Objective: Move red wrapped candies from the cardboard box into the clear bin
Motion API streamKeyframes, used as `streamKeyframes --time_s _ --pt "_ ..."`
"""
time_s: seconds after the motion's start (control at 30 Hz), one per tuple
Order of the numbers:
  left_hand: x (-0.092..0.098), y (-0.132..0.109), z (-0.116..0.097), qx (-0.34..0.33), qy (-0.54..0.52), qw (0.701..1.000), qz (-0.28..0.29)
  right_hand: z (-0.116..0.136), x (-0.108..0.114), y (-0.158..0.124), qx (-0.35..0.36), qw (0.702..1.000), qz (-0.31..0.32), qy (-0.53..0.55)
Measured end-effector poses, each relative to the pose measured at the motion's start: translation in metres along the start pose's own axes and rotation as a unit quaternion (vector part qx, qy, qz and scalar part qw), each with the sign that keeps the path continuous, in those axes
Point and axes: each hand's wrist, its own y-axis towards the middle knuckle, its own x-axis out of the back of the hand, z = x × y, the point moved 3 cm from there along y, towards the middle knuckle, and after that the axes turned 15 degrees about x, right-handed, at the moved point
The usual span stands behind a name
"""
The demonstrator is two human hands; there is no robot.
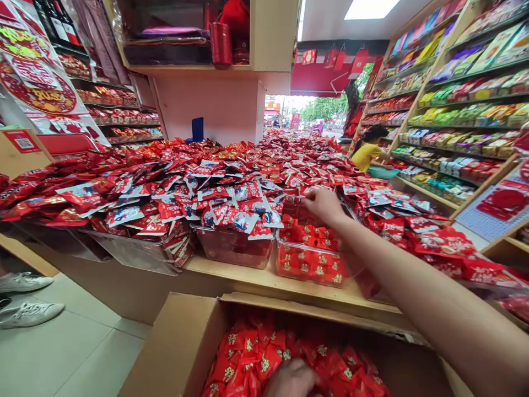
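At the front edge of a wooden counter (231,271) in a packed sweet shop, a worker's right hand (326,205) reaches to the back edge of a clear bin (309,247), its fingers curled; whether they grip the rim or anything else cannot be told. The left hand (293,380), blurred, is over the near side of an open cardboard box (177,331) just below the counter, among red packets (248,358) with gold print; its fingers are hidden, so how far it is open, or what it has hold of, cannot be told.

Matching packets (312,234) lie in the bin, covering its floor and showing through its front wall. The bin appears only part filled, its contents short of the rim toward the back, while the box holds plenty more; the work looks partway along, with most of the loose stock in the box. To the bin's left, sachets (243,204) heap over the rim of another clear bin (235,248). Beyond the counter's right edge, a person in yellow (366,154) bends beside stocked shelves (463,105).
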Motion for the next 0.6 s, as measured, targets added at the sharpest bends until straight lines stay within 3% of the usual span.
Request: streamKeyframes --time_s 0.1,0.17,0.2,0.23,0.33,0.47,0.6 --pt "0.008 -0.011 -0.007 -0.009 0.1 0.994 -0.044 0.023 0.041 -0.063 0.079 0.993 -0.073 0.04" --pt "0.006 -0.016 -0.01 0.008 0.158 0.986 -0.043 0.029 0.047 -0.123 0.164 0.977 -0.086 0.109" --pt "0.004 -0.017 -0.011 0.02 0.176 0.983 -0.037 0.027 0.04 -0.155 0.187 0.973 -0.042 0.127" --pt "0.002 -0.018 -0.013 0.032 0.195 0.98 -0.035 0.022 0.026 -0.187 0.191 0.972 0.047 0.13" --pt "-0.002 -0.016 -0.016 0.044 0.237 0.969 -0.059 -0.009 -0.022 -0.262 0.12 0.97 0.212 0.008" --pt "-0.001 -0.011 -0.016 0.02 0.246 0.965 -0.087 -0.038 -0.059 -0.297 0.001 0.942 0.297 -0.156" --pt "0.003 -0.009 -0.009 -0.012 0.222 0.971 -0.086 -0.03 -0.065 -0.292 -0.016 0.938 0.309 -0.155"
